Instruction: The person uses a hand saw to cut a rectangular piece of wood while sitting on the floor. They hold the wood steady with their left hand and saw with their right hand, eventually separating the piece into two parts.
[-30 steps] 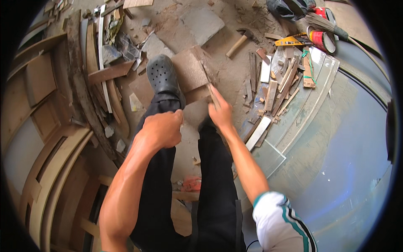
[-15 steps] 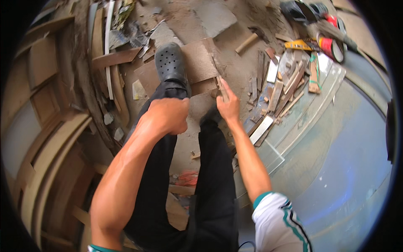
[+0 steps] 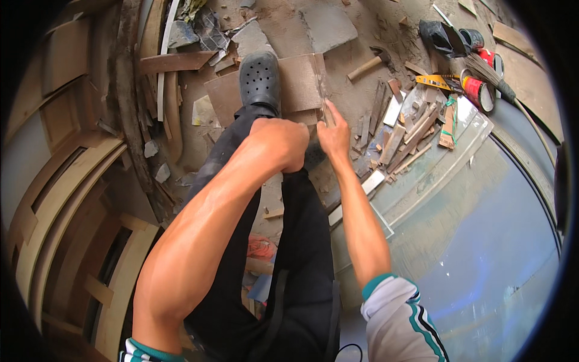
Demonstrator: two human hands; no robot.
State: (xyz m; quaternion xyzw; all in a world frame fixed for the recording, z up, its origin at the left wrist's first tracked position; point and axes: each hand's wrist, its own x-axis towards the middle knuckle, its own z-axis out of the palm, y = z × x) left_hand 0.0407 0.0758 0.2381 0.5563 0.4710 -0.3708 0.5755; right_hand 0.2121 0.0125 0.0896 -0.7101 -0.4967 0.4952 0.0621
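My left hand [image 3: 280,143] is closed in a fist above my knees, and whatever it may hold is hidden behind it. Just to its right, my right hand [image 3: 334,131] grips a narrow strip of wood [image 3: 327,113], close to the right edge of a flat brown board [image 3: 300,84]. That board lies on the ground, with my grey clog [image 3: 259,79] planted on it. Part of the board disappears under the shoe.
Wood offcuts [image 3: 416,130] lie heaped at the right beside a glass sheet [image 3: 458,229]. Farther off are a hammer [image 3: 367,66], a yellow handsaw [image 3: 437,81], a red can [image 3: 477,93] and a broom [image 3: 491,78]. Wooden frames [image 3: 66,205] stand at the left.
My left hand has shifted right, nearer to my right hand. The right hand still grips the wood strip, and the whole view has turned slightly.
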